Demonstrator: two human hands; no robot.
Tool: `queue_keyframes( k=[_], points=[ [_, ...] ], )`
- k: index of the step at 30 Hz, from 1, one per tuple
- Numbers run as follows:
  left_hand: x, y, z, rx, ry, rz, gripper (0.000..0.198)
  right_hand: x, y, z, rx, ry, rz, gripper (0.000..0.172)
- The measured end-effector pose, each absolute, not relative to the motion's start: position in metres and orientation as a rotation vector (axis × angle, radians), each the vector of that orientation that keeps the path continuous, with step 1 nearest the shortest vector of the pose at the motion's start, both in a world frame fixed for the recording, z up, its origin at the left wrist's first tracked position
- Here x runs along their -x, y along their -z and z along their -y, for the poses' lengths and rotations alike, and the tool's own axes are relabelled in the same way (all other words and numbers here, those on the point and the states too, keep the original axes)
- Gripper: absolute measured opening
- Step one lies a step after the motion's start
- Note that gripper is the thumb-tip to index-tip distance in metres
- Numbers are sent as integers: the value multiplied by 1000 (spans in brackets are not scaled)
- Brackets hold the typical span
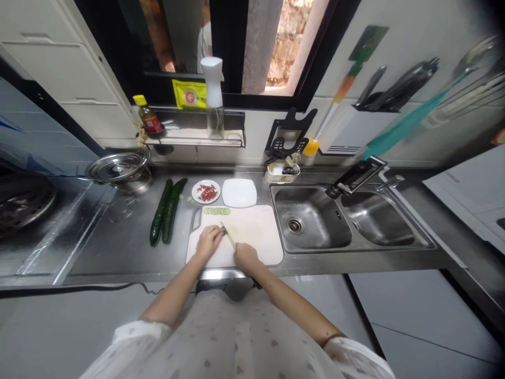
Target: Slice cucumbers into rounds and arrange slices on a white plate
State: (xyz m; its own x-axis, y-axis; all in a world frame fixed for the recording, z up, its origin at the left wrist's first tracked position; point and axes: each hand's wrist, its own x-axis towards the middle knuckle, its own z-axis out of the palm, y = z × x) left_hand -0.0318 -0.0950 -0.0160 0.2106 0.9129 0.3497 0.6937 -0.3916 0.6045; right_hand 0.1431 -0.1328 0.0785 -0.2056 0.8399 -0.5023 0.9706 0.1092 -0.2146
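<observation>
My right hand is wrapped round the handle of a kitchen knife, its blade slanting away to the left over the white cutting board. Against the blade's left side, the fingers of my left hand are closed on a short dark-green cucumber piece, mostly hidden by the fingertips. A row of thin, pale green cucumber slices lies overlapping along the board's far left edge. Left of the board, two whole cucumbers rest side by side on the steel counter.
Behind the board stand a small plate of chopped red bits and a white square plate. A double steel sink with a faucet adjoins the board's right side. At the back left sits a lidded steel pot.
</observation>
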Motion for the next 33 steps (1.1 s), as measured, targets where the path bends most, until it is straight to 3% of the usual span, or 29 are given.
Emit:
queue_keyframes(
  k=[33],
  points=[
    [31, 9, 97, -2162, -960, -1527, 20, -136, -68, 129, -1839, 710, -2163, 29]
  ],
)
